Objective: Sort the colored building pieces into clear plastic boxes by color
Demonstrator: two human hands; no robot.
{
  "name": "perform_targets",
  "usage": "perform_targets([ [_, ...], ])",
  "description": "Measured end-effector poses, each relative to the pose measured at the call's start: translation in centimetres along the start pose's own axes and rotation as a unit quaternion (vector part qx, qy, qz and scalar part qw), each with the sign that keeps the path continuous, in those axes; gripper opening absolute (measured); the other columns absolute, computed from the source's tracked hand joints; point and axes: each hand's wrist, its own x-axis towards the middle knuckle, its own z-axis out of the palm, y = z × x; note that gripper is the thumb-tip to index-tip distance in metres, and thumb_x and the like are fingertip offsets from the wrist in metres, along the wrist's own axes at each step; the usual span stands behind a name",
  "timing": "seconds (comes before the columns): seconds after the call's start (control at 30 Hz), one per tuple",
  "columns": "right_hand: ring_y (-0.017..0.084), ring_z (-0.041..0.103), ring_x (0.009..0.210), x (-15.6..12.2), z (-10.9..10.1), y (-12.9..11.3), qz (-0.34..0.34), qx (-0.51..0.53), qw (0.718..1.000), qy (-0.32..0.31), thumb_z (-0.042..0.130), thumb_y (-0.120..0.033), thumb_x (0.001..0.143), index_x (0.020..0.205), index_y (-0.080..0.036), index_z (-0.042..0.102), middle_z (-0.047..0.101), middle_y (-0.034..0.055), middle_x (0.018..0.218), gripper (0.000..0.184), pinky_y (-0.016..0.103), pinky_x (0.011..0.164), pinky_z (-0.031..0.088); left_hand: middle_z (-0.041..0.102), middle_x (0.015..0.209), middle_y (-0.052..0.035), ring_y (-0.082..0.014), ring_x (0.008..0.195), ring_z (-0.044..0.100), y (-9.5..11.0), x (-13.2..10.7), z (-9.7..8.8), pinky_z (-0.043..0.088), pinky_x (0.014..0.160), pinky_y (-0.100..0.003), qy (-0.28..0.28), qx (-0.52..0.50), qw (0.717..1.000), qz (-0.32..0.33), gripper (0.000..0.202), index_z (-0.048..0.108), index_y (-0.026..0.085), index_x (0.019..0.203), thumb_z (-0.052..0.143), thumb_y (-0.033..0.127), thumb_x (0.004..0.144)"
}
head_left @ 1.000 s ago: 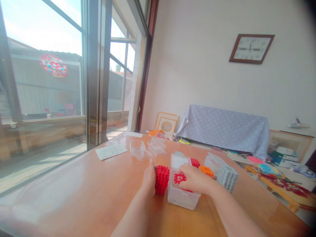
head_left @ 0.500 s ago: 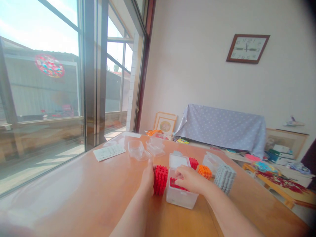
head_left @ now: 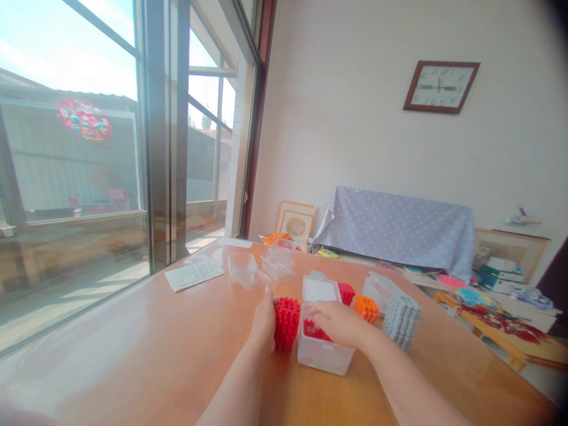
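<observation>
Sitting low in the middle of the frame, a brown surface holds a clear box. A red cube stands just left of it, with the left hand closing its grip on it. The right hand dips into the box, onto red pieces. I cannot tell if its grip is closed.

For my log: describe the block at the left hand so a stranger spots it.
On the wooden table by the window stands an open clear box. Left of it, in the left hand, is the red lattice cube, larger than the red piece and orange piece behind.
</observation>
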Motion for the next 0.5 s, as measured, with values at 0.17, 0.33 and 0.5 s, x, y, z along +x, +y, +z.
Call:
perform_targets([
  [0.17, 0.02, 0.062, 0.095, 0.4, -0.4, -1.1, -0.016, 0.039, 0.995, 0.091, 0.053, -0.036, 0.089, 0.109, -0.022, 0.067, 0.07, 0.0053, 0.104, 0.028, 0.029, 0.084, 0.043, 0.069, 0.068, -0.0083, -0.0213, 0.061, 0.064, 0.0, 0.0, 0.0, 0.049, 0.061, -0.032, -0.002, -0.006, 1.0, -0.001, 0.067, 0.067, 0.013, 0.08, 0.053, 0.078, 0.075],
  [0.33, 0.027, 0.051, 0.123, 1.2, -0.7, -2.9, -0.079, 0.043, 0.993, 0.071, 0.067, -0.053, 0.079, 0.135, -0.022, 0.057, 0.058, 0.0116, 0.131, 0.065, 0.039, 0.104, 0.038, 0.07, 0.07, -0.0098, -0.0218, 0.065, 0.065, 0.2, -0.2, 0.0, 0.05, 0.064, -0.032, 0.007, -0.005, 1.0, 0.005, 0.068, 0.068, 0.012, 0.081, 0.055, 0.078, 0.073],
  [0.5, 0.028, 0.056, 0.113, 2.0, -0.5, -3.3, -0.059, 0.042, 0.997, 0.022, 0.071, -0.058, 0.072, 0.129, -0.024, 0.062, 0.06, 0.0102, 0.123, 0.066, 0.04, 0.096, 0.044, 0.067, 0.066, -0.0076, -0.0176, 0.057, 0.06, -0.2, 0.0, -0.2, 0.045, 0.057, -0.028, -0.02, 0.006, 0.999, 0.024, 0.069, 0.066, 0.012, 0.072, 0.057, 0.081, 0.069],
])
